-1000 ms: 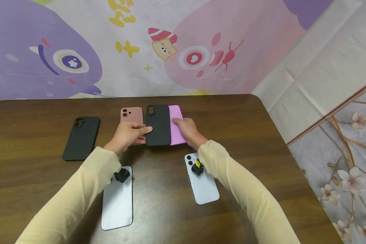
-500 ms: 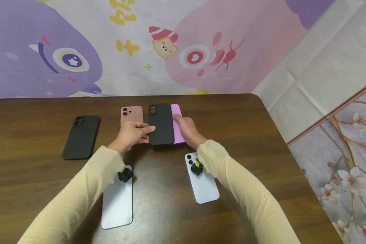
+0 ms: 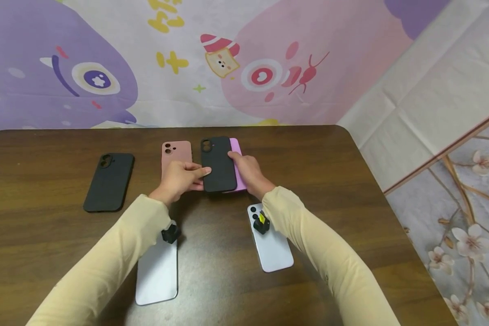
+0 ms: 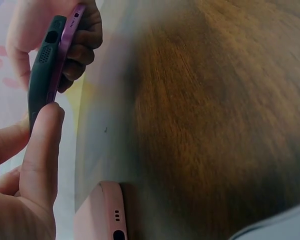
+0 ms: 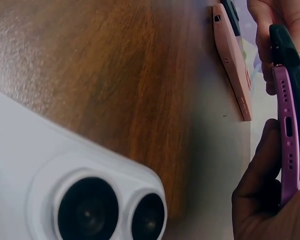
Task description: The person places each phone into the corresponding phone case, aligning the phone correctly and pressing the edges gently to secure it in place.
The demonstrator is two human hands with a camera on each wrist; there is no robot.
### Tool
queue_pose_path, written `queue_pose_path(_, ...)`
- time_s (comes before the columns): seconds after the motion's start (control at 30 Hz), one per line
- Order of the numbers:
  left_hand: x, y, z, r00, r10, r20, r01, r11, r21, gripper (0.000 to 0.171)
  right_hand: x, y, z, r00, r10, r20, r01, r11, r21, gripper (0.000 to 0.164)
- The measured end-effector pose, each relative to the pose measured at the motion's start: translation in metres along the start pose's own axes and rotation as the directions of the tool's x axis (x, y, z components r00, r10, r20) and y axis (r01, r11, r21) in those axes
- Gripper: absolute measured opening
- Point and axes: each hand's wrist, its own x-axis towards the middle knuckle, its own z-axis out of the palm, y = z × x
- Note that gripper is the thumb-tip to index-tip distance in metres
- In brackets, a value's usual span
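Observation:
My left hand pinches the left edge of a black phone case, thumb on its back and fingers at its side. My right hand grips a purple phone from the right, its thumb lying over the case's right edge. In the head view the case covers most of the phone, leaving a purple strip on the right. Case and phone lie face to face in the left wrist view, raised above the table. Seen from the right wrist, the phone's bottom edge shows its port and speaker holes beside the dark case.
A pink phone case lies behind my left hand, and another black phone case lies farther left. Two white phones rest nearer on the wooden table: one under my left wrist, the other by my right forearm.
My left hand has shifted right with the black case, which now covers more of the purple phone. My right thumb has come over the case's edge.

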Motion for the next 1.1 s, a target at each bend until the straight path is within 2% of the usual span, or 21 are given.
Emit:
queue_pose_path(0.37, 0.0014, -0.0024, 0.0008, 1.0, 0.002, 0.004, -0.002, 1.0, 0.016, 0.045, -0.0002, -0.0001, 0.0019, 1.0, -0.006, -0.003, 0.006, 1.0, 0.017, 0.034)
queue_pose_path(0.77, 0.0013, -0.0017, 0.0042, 1.0, 0.011, 0.01, -0.011, 1.0, 0.001, 0.044, 0.0, 0.001, 0.0039, 1.0, 0.017, -0.008, -0.017, 1.0, -0.011, 0.05)
queue_pose_path(1.1, 0.0025, -0.0036, 0.0062, 1.0, 0.02, 0.021, -0.02, 1.0, -0.006, 0.044, -0.0019, 0.0035, 0.0067, 1.0, 0.009, 0.007, -0.009, 1.0, 0.005, 0.049)
